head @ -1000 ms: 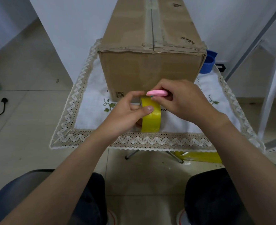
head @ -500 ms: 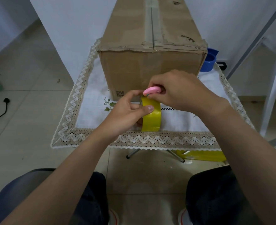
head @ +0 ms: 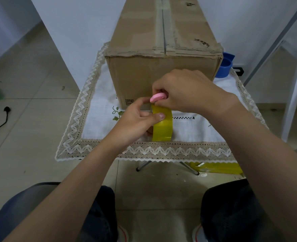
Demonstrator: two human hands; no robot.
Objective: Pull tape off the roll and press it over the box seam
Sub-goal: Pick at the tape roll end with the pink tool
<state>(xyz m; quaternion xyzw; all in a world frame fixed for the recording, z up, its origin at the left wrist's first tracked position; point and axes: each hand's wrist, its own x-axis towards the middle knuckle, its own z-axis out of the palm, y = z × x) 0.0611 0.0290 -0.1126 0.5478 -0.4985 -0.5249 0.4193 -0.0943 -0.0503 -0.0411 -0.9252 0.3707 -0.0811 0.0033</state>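
So far no new yellow tape lies over the seam [head: 163, 30] on top of the box [head: 163, 70]. In the head view, the left hand [head: 135, 123] pinches the tape roll [head: 162, 125] above the table [head: 98, 95] in front of the box. The right hand [head: 184, 91] curls tight around a small pink thing [head: 157, 98] at the roll's top, and its tip is hidden, so I cannot tell if it cuts.
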